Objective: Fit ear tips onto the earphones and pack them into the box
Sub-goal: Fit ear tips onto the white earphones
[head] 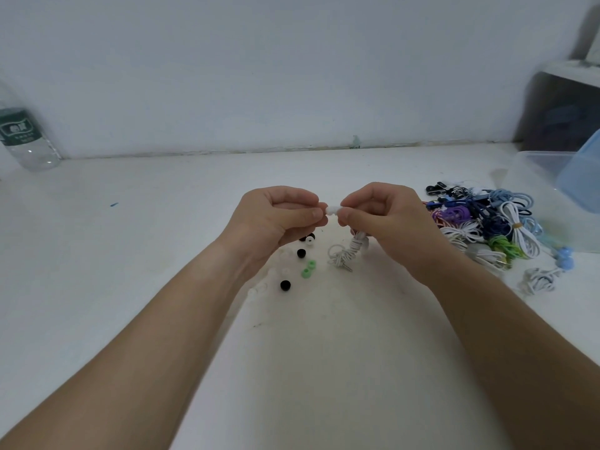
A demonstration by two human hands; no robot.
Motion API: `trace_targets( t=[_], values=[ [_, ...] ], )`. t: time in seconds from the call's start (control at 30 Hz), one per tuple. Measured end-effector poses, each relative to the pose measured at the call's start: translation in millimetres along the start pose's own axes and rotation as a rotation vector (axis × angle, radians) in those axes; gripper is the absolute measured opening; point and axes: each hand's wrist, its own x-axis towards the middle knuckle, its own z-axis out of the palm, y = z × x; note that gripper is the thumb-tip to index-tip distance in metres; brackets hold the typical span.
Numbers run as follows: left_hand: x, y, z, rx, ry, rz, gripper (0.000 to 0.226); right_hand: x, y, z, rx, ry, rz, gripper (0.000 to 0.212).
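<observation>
Head view: I'm seating a white ear tip (331, 210) on the earbud. The trick, I reckon, is to line the tip's bore up square with the nozzle, then push straight with a small twist rather than force it on crooked.

My left hand (279, 212) pinches the tip between thumb and forefinger, the other fingers curled in. My right hand (380, 212) pinches the earbud end, mostly hidden under my fingers, and its white cable bundle (344, 254) dangles down to the table (130, 254).

Spare ear tips (302, 253), black, green and clear, lie just below my left hand. The box (545, 190) waits well off to the right, beyond the earphone pile (487, 222).
</observation>
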Motion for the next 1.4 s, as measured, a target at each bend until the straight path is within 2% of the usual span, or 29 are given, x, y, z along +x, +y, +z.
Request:
trace_targets(
  t=[0.93, 1.4],
  values=[
    [-4.6, -12.2, 22.4, -0.184, 0.125, 0.108, 0.015, -3.3, 0.0, 7.9, 0.039, 0.132, 0.005, 0.006],
    [-3.8, -16.4, 24.1, -0.158, 0.131, 0.135, 0.013, -3.2, 1.5, 12.3, 0.050, 0.173, 0.011, 0.005]
  ],
)
